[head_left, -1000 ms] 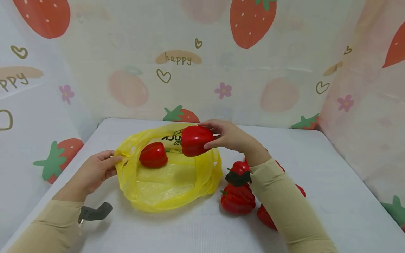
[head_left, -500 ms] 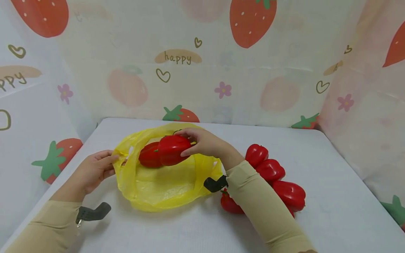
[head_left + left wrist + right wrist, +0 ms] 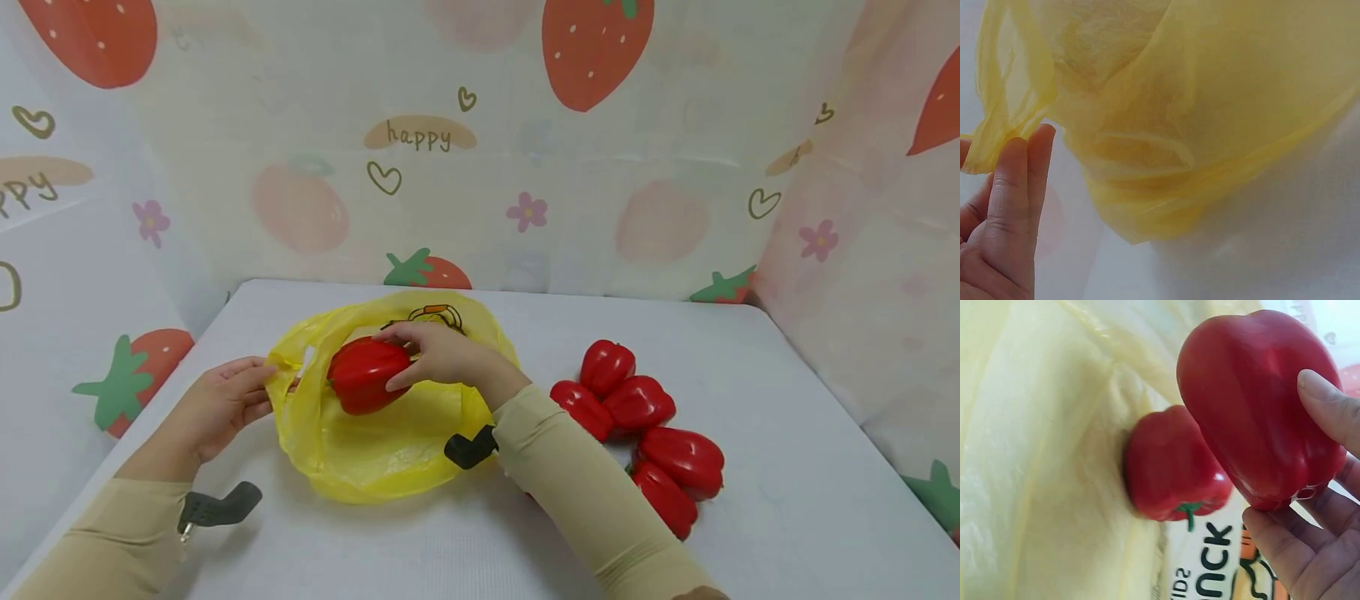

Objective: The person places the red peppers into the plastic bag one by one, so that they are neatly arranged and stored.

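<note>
A yellow plastic bag (image 3: 390,437) lies on the white table with its mouth spread toward me. My left hand (image 3: 225,404) pinches the bag's handle at the left side; the left wrist view shows the thin plastic (image 3: 1010,119) gathered at the fingertips. Inside the bag's mouth, my right hand (image 3: 442,354) grips a red bell pepper (image 3: 363,379) between thumb and fingers. A second red bell pepper (image 3: 1169,465) with a green stem lies on the bag's inner face, just beyond the held one in the right wrist view. In the head view the held pepper mostly covers it.
Several red bell peppers (image 3: 639,405) lie grouped right of the bag, partly behind my right sleeve (image 3: 592,492). Dark curved pieces (image 3: 221,507) stick out from both wrists. Behind the white table (image 3: 787,467) stands a strawberry-printed backdrop (image 3: 570,242).
My right hand has carried the held pepper left and down, deeper into the bag's mouth, over the other pepper. More of the pepper group at right shows. The left hand stays at the handle.
</note>
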`<state>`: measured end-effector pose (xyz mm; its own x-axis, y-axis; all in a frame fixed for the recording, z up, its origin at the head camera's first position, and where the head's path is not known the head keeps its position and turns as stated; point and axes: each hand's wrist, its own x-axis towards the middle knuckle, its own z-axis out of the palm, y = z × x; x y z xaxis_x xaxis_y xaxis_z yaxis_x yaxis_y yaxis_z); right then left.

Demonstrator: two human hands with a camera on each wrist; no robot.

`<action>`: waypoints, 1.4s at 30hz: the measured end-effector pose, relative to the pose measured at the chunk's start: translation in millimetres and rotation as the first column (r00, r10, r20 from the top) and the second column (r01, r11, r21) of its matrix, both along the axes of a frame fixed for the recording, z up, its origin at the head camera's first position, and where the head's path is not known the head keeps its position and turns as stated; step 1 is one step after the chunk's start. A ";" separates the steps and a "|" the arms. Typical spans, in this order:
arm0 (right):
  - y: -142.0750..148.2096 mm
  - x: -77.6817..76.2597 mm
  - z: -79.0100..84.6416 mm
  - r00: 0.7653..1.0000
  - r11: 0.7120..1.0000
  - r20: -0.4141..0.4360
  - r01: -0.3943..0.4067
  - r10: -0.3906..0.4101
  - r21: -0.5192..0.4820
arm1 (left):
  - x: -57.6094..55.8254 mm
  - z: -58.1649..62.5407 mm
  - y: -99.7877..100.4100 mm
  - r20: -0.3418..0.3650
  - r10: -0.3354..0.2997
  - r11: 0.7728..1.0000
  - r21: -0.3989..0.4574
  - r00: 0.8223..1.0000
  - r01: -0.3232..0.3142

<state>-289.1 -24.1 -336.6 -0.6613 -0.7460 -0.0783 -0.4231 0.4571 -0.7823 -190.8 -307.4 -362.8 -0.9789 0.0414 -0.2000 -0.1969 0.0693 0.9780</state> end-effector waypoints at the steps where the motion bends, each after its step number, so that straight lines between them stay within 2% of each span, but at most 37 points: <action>1: -2.7 -0.1 -2.2 1.000 1.000 -0.009 -0.003 0.003 0.009 | 0.1 -0.3 0.0 0.003 0.005 1.000 -0.004 1.000 -0.005; 8: -16.6 1.2 -9.7 0.998 0.995 -0.063 0.016 -0.010 0.097 | 2.2 -1.1 -1.0 -0.002 0.026 0.999 -0.027 1.000 -0.026; 15: -25.4 5.9 -16.0 0.998 0.988 -0.055 0.050 -0.042 0.146 | 1.5 -2.3 -1.8 0.006 0.027 1.000 0.006 1.000 -0.027; 20: -28.1 5.8 -21.3 0.996 0.979 -0.081 0.061 -0.046 0.197 | 1.2 -2.5 -2.3 -0.006 0.022 1.000 -0.005 1.000 -0.022; 31: -27.0 4.7 -26.9 0.998 0.980 -0.044 0.050 -0.042 0.193 | 0.9 -3.1 -2.9 -0.003 0.009 1.000 0.012 1.000 -0.009; 37: -27.4 3.2 -28.1 0.996 0.970 -0.028 0.089 -0.085 0.226 | 0.2 -4.2 -0.9 -0.021 -0.001 1.000 0.004 1.000 0.001; 42: -29.0 1.8 -29.8 0.994 0.965 -0.057 0.106 -0.095 0.239 | -0.1 -3.8 0.4 -0.024 -0.002 1.000 -0.002 1.000 0.002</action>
<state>-287.4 -53.1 -366.4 -0.7388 -0.6382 -0.2164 -0.3971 0.6717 -0.6254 -190.9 -307.0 -366.6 -0.9834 0.0431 -0.1765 -0.1732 0.0712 0.9823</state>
